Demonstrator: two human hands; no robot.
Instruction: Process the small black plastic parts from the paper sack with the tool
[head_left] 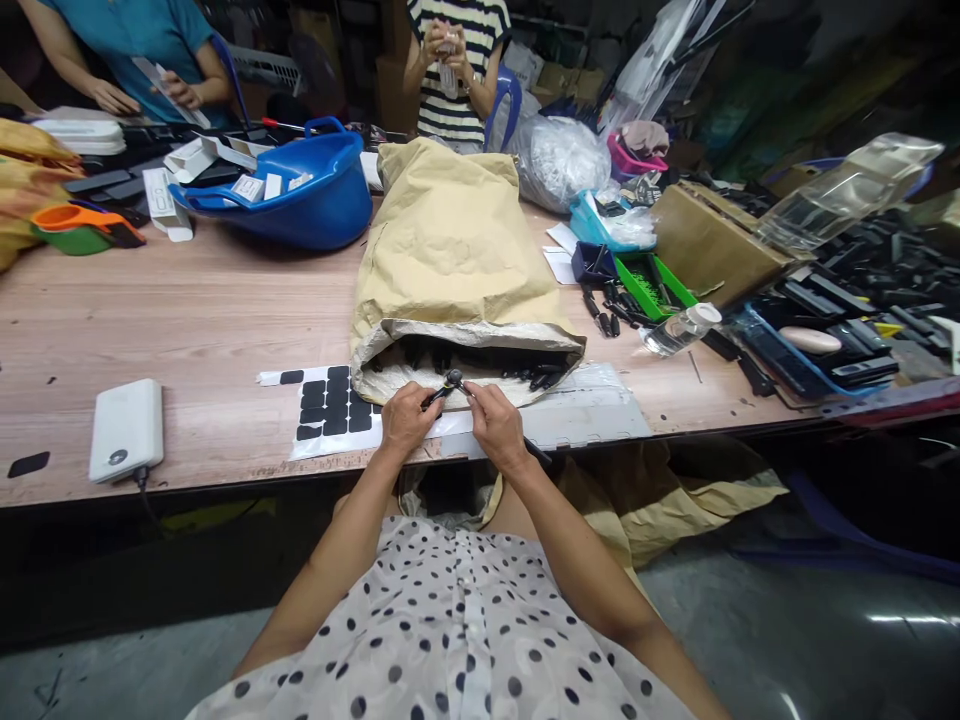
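Observation:
My left hand (pixel 409 420) pinches a small slim black part (pixel 435 398) at the table's front edge. My right hand (pixel 496 424) is closed close beside it, its fingertips at the part's dark rounded end (pixel 454 378). A dark handle-like piece (pixel 537 453) sticks out below my right hand; I cannot tell what kind of tool it is. Just beyond both hands lies a large tan paper sack (pixel 457 240), its mouth towards me. Several black parts (pixel 544 376) show inside the opening. A sheet of black stickers (pixel 336 402) lies left of my left hand.
A white power bank (pixel 126 430) with a cable lies at the left. Behind it stands a blue basin (pixel 315 190) with small white boxes. To the right are a green tray (pixel 651 285), a clear bottle (pixel 684 328), a cardboard box (pixel 720 240) and piled black parts. Two people work across the table.

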